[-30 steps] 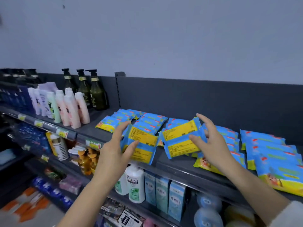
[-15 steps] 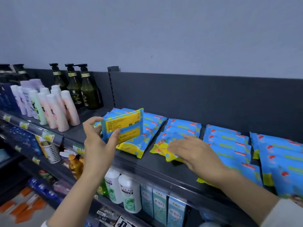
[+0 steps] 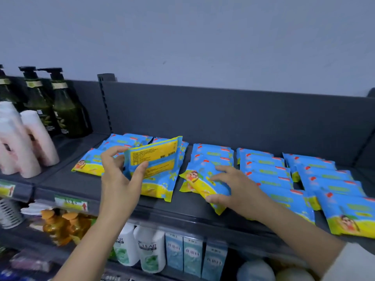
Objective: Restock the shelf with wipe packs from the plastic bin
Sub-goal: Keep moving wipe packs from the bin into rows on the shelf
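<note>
My left hand [image 3: 119, 179] grips a blue and yellow wipe pack [image 3: 156, 155], held upright with its yellow label side towards me, above the left rows on the dark shelf [image 3: 81, 183]. My right hand [image 3: 233, 189] lies flat on the front wipe pack [image 3: 199, 184] of the middle row, thumb at its near edge and fingers spread over it. Several rows of the same blue packs [image 3: 267, 171] lie overlapping across the shelf. The plastic bin is out of view.
Pink bottles [image 3: 26, 142] and dark green pump bottles [image 3: 67, 110] stand at the shelf's left end. A dark back panel [image 3: 223, 116] closes the shelf behind. White shampoo bottles [image 3: 150, 252], blue boxes [image 3: 192, 254] and orange bottles [image 3: 58, 226] fill the lower shelf.
My right hand has laid its pack down on the middle row and now presses on it. My left hand still holds its pack, moved left over the left rows.
</note>
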### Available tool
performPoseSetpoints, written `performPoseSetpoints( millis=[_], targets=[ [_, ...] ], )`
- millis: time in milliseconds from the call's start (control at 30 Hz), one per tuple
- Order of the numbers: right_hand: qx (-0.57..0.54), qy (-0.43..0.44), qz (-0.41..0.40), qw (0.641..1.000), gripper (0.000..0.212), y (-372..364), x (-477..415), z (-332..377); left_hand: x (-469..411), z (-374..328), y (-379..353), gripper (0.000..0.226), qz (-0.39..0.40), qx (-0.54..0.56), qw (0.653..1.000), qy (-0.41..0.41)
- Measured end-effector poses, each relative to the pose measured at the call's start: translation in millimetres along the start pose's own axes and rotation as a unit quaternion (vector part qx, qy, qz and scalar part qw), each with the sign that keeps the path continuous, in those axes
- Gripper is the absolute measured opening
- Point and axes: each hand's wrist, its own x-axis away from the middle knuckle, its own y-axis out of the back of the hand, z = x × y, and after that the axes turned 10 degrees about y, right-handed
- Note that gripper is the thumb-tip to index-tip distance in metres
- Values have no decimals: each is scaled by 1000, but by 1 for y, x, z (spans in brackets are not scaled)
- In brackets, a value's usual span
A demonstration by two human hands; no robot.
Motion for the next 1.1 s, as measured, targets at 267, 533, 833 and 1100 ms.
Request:
performPoseSetpoints(
  millis=[267,533,833,1100],
  targets=[
    [55,-113,-33,992,91,-22,-9,31,-16,17,18,62,22,54,998,-21],
    [60,-25,102,993,89,5,-1,32,-22,23,31,61,43,86,995,-28],
    [-241,-105,-109,959,51,7,-9,65,-14,16,38,72,100,81,991,-24],
    [-356,-69,-111,925,30,-13,-31,94,-6,14,44,63,137,123,983,0]
  ],
)
